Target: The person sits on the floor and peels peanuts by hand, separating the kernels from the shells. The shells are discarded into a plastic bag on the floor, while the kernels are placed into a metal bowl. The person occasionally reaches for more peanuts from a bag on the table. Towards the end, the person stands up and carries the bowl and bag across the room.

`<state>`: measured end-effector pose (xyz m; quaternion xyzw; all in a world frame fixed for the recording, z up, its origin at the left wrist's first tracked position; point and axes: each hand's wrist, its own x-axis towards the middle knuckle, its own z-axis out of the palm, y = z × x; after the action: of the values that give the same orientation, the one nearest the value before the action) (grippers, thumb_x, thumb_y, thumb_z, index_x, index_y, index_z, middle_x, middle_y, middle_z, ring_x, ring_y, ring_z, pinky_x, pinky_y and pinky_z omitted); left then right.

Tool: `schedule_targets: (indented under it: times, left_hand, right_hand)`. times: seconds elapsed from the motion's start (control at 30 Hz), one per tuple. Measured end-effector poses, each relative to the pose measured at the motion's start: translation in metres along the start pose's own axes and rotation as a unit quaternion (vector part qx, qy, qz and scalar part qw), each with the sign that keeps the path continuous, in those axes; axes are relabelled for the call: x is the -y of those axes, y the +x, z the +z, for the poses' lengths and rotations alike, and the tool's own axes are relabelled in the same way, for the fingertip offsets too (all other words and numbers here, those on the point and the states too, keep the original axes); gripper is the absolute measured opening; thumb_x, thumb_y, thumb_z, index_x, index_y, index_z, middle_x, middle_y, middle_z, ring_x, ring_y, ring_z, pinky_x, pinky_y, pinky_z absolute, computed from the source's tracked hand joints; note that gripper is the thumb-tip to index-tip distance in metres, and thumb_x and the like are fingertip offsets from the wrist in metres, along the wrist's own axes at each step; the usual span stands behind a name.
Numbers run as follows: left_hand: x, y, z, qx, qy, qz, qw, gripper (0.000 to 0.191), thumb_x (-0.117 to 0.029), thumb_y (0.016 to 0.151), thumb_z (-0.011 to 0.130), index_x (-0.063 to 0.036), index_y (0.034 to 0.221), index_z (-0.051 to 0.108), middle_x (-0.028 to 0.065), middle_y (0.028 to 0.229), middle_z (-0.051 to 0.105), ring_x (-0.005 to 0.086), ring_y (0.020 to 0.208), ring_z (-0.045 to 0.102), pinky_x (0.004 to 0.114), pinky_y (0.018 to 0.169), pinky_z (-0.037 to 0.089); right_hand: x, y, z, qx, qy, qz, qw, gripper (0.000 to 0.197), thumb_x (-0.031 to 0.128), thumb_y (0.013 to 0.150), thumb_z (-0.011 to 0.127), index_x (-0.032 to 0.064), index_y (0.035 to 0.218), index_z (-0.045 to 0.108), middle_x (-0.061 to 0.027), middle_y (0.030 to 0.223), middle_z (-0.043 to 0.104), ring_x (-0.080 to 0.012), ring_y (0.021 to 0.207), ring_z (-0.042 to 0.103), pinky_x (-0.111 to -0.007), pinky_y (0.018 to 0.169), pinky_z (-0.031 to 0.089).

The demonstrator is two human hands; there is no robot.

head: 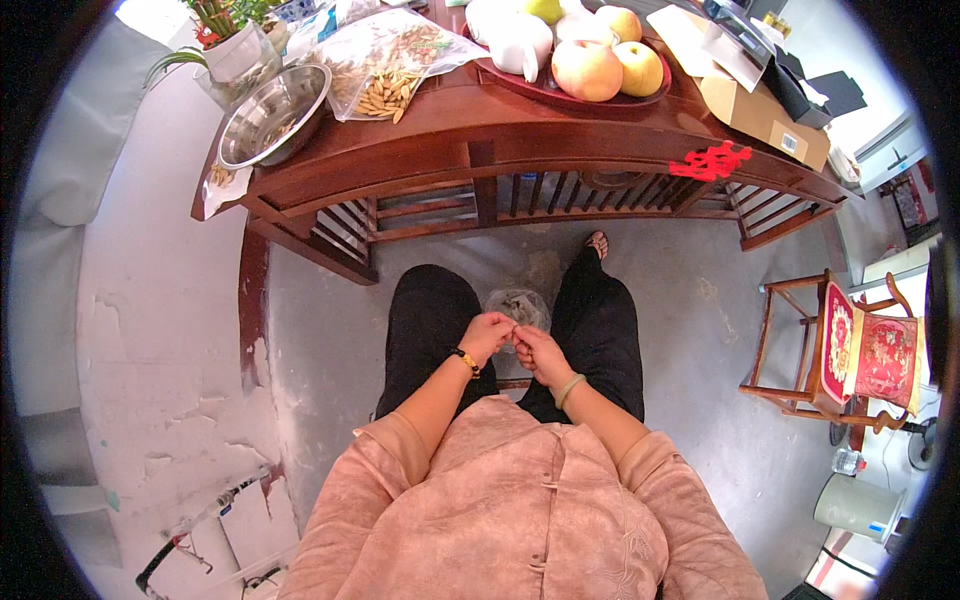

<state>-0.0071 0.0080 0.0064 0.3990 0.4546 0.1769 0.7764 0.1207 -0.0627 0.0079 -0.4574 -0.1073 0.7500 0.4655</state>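
My left hand (487,335) and my right hand (538,354) meet at the fingertips over my lap. Something very small seems pinched between them, too small to make out. Between my knees, below the hands, a clear plastic-lined bin (517,304) holds dark scraps. On the wooden table ahead, a steel bowl (311,97) tilts at the left corner with some small pieces in it. Beside it lies an open plastic bag (450,49) from which long tan seeds or nuts (388,95) spill. A scrap of white paper (227,193) with shell bits hangs at the table's corner.
The table's front edge (420,139) curves across the view. On it stand a red tray (525,88) with apples (587,70) and a white teapot (521,45), a potted plant (232,52), and a cardboard box (776,124). A wooden chair (817,397) with red cushions stands right.
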Motion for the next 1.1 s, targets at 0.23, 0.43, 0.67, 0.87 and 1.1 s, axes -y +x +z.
schedule_targets:
  times: [0.23,0.43,0.67,0.87,1.1]
  left_hand:
    - [0.014,0.007,0.013,-0.040,0.058,0.139,0.988,0.006,-0.007,0.074,0.050,-0.0025,0.073,0.053,0.0003,0.059,0.052,0.0054,0.045,0.040,0.020,0.039,0.030]
    - [0.001,-0.004,0.019,-0.044,-0.002,0.083,0.996,0.005,-0.008,0.076,0.049,-0.0039,0.073,0.051,0.0003,0.059,0.052,0.0047,0.044,0.038,0.019,0.038,0.028]
    - [-0.005,-0.001,0.006,0.041,-0.081,-0.007,0.996,0.005,-0.008,0.077,0.048,-0.0086,0.073,0.046,-0.0033,0.056,0.042,0.0039,0.041,0.028,0.019,0.037,0.021]
    - [-0.005,0.002,-0.003,0.091,-0.057,-0.019,0.994,0.008,-0.007,0.076,0.048,-0.0087,0.070,0.043,-0.0033,0.055,0.038,0.0039,0.043,0.028,0.019,0.038,0.021]
    - [-0.009,-0.001,-0.004,0.096,-0.025,-0.009,0.995,0.008,-0.005,0.075,0.047,-0.0080,0.069,0.043,-0.0019,0.054,0.040,0.0047,0.041,0.027,0.019,0.037,0.021]
  right_hand:
    - [-0.013,0.010,-0.015,0.055,0.147,0.027,0.987,0.022,0.026,0.085,0.047,0.0101,0.070,0.044,0.0049,0.052,0.036,-0.0044,0.040,0.028,-0.018,0.036,0.020]
    - [-0.008,0.007,-0.012,0.056,0.177,0.046,0.982,0.023,0.027,0.085,0.046,0.0108,0.069,0.043,0.0051,0.051,0.034,-0.0047,0.040,0.027,-0.018,0.036,0.020]
    - [-0.007,0.007,-0.011,0.053,0.122,0.049,0.990,0.025,0.029,0.085,0.046,0.0117,0.068,0.042,0.0057,0.051,0.031,-0.0047,0.040,0.025,-0.018,0.036,0.019]
    - [-0.001,-0.002,-0.006,0.061,0.058,0.041,0.996,0.026,0.030,0.085,0.046,0.0114,0.067,0.042,0.0058,0.052,0.031,-0.0043,0.040,0.025,-0.019,0.036,0.018]
    - [-0.001,-0.001,-0.004,0.066,0.040,0.032,0.997,0.025,0.030,0.086,0.044,0.0109,0.070,0.041,0.0058,0.052,0.032,-0.0042,0.041,0.025,-0.018,0.037,0.019]
